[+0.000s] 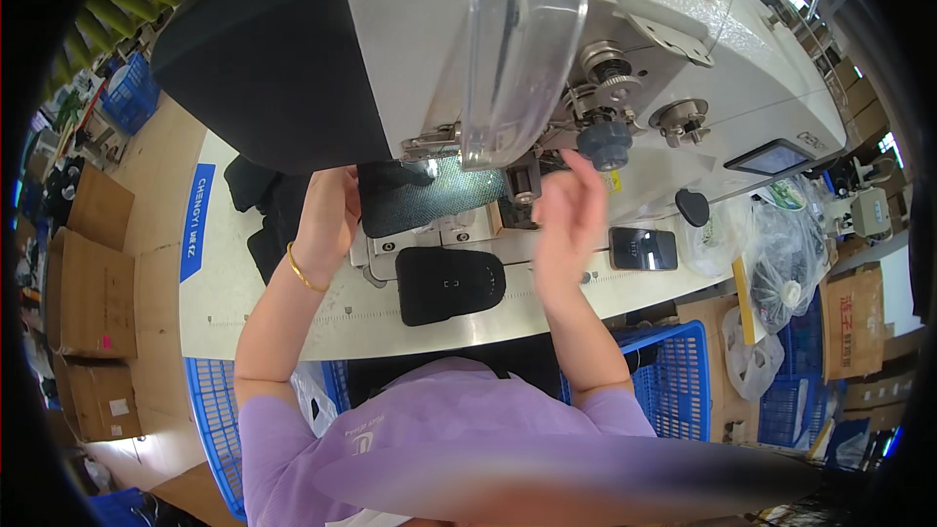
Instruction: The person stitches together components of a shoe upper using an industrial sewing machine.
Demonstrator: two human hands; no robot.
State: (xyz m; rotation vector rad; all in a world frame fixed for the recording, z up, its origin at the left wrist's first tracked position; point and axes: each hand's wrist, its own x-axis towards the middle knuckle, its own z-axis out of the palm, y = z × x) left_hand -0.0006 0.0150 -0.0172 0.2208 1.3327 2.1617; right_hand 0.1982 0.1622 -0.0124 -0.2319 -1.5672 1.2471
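Note:
A dark, mesh-textured fabric piece lies under the head of a white sewing machine, lit by its lamp. At the piece's left edge is my left hand, its fingers mostly hidden behind the fabric and the machine's black cover. My right hand is raised just right of the presser foot area, below a dark round knob. It is smeared by motion; its fingers stretch upward and nothing shows in them. Nearer me on the table lies a black, rounded fabric panel.
Black fabric pieces are heaped left of my left arm. A phone and a black oval piece lie to the right, beside clear plastic bags. Blue baskets stand below the table edge, cardboard boxes at far left.

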